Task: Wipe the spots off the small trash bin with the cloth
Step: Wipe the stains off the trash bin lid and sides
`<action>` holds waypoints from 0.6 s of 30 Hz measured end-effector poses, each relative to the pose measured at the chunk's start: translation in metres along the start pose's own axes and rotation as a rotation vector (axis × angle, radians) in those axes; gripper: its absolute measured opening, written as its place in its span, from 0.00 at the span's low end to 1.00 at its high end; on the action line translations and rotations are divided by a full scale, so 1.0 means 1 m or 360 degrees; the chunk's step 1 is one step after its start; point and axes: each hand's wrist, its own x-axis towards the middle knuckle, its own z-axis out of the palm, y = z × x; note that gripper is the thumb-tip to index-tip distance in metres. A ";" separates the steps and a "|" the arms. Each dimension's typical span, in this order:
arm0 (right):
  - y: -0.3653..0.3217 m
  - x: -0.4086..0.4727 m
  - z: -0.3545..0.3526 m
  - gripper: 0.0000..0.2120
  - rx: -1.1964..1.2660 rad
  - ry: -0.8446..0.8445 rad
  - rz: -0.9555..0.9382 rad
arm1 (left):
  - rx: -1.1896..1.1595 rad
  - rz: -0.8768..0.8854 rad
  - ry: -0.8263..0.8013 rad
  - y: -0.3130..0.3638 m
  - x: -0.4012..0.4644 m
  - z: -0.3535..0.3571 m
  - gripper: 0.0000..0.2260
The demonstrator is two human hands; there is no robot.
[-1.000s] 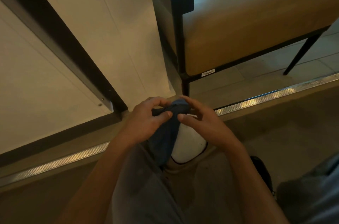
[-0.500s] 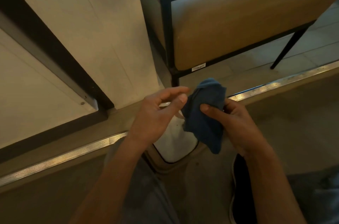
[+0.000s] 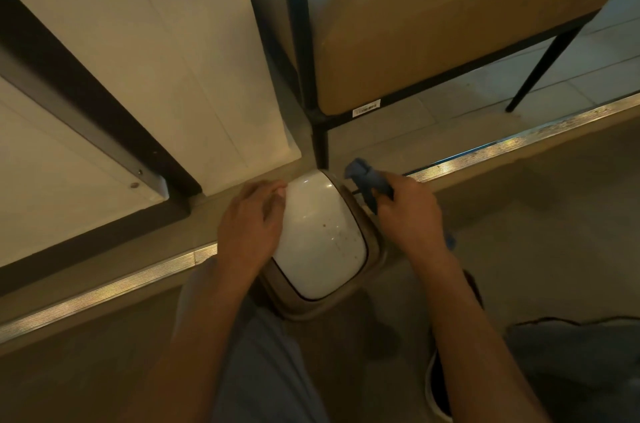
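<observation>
A small trash bin [image 3: 322, 235] with a white rounded lid and a beige rim stands on the floor between my knees. A few small brown spots dot the lid's right half. My left hand [image 3: 249, 225] lies against the bin's left side with its fingers curved along the lid edge. My right hand [image 3: 412, 215] grips a bunched blue cloth [image 3: 367, 178] just right of the bin, a little above its rim. A bit of the cloth pokes out below that hand.
A metal floor strip [image 3: 519, 145] runs diagonally behind the bin. A tan padded chair [image 3: 433, 24] on black legs stands directly behind it. White panels with a dark frame [image 3: 86, 118] fill the left. My shoe [image 3: 440, 388] sits at the lower right.
Both hands were working the cloth together above the bin. Now they have parted: my left hand has dropped onto the bin's side, and my right hand alone holds the cloth to the right.
</observation>
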 end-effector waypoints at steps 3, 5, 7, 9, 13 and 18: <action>-0.003 -0.007 0.017 0.14 0.0000 -0.0109 -0.0017 | -0.0087 -0.0019 0.0063 -0.004 -0.004 0.010 0.15; 0.000 -0.014 0.022 0.15 0.0096 -0.0128 0.0017 | -0.0115 -0.0010 0.0130 -0.004 -0.006 0.015 0.15; 0.005 -0.028 0.029 0.19 0.0251 -0.0142 0.0045 | -0.0132 -0.0015 0.0171 -0.005 -0.006 0.018 0.15; 0.009 -0.047 0.040 0.24 0.0437 -0.0132 0.0025 | -0.0140 -0.0009 0.0181 -0.006 -0.005 0.020 0.15; 0.015 -0.069 0.056 0.28 0.0698 -0.0140 0.0028 | -0.0133 0.0025 0.0180 -0.008 -0.005 0.021 0.16; 0.024 -0.043 0.050 0.24 0.0574 -0.0014 -0.0078 | -0.0134 0.0077 0.0182 -0.012 -0.003 0.021 0.16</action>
